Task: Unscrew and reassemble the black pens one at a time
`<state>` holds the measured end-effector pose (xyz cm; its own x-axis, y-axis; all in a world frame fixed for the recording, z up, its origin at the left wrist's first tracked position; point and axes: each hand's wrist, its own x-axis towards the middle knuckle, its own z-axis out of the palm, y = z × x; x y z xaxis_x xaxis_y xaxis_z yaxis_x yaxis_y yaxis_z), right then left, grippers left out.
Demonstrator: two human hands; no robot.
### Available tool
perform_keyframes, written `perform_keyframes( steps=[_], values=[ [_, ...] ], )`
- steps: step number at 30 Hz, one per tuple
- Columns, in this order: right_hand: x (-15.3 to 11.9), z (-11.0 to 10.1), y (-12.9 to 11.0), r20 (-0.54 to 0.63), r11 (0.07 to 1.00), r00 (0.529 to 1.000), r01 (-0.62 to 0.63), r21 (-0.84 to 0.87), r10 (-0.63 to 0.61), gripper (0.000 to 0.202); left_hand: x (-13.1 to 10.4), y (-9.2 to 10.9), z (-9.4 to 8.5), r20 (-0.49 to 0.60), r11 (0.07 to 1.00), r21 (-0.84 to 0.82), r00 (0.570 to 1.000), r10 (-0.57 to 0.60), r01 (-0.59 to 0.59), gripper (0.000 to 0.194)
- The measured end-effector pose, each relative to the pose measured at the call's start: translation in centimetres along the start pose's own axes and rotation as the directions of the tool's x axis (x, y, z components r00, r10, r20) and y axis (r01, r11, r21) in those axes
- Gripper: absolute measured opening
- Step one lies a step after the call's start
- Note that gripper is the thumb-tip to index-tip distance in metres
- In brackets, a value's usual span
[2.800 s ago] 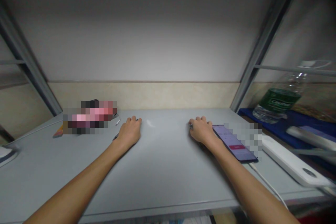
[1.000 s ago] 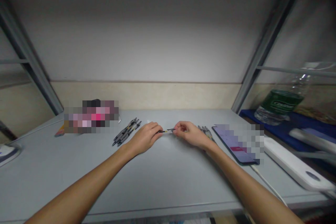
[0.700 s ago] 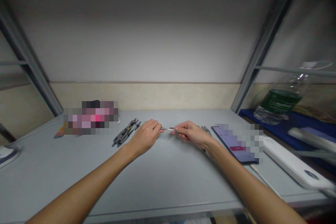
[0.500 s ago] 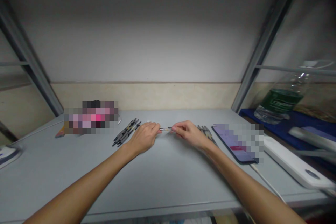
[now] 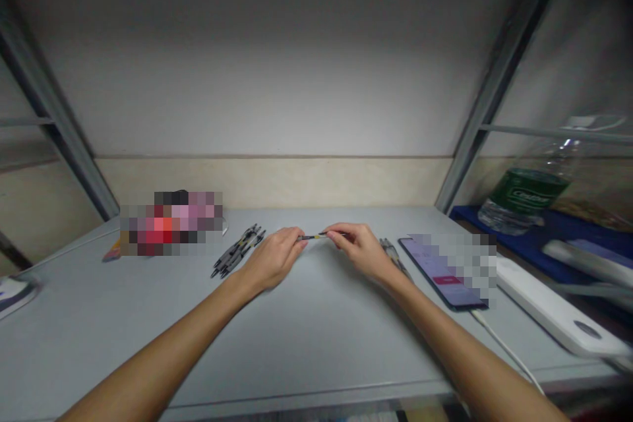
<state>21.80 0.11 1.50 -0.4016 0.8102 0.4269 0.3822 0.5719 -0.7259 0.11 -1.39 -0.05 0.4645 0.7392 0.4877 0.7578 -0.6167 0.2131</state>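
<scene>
Both hands meet over the middle of the desk on one thin pen [image 5: 312,237], dark with a yellowish band. My left hand [image 5: 275,257] is closed on its left end, thumb and fingers pressed together. At the other end, my right hand [image 5: 360,249] pinches the pen between thumb and fingertips. The fingers hide both ends, so I cannot tell whether its parts are fully joined. Just left of my left hand lies a pile of several grey and black pens [image 5: 238,252]. Another group of similar pens [image 5: 393,256] is partly covered by my right hand.
A phone [image 5: 440,273] with a lit screen and a white cable lies at right, beside a long white device [image 5: 554,306]. A green-labelled water bottle [image 5: 529,194] stands behind the right bed-frame post. Blurred-out items [image 5: 173,221] sit at back left, on the grey desk [image 5: 306,343].
The pen between my hands shows a dark barrel with a yellowish band where a thin silvery length showed before. My right hand has shifted slightly up, its fingers reaching further along the pen.
</scene>
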Motion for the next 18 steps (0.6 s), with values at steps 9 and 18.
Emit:
perform_keyframes(
  steps=[9,18],
  values=[
    [0.1,-1.0,0.6,0.086,0.984,0.992,-0.107,0.144,0.095,0.032,-0.1,-1.0,0.2,-0.074,0.996,0.077,0.995,0.059,-0.053,0.029],
    [-0.2,-0.7,0.3,-0.053,0.990,0.991,0.118,-0.081,-0.122,0.025,0.4,-1.3,0.7,0.025,0.885,-0.375,0.957,-0.289,0.277,0.045]
  ],
)
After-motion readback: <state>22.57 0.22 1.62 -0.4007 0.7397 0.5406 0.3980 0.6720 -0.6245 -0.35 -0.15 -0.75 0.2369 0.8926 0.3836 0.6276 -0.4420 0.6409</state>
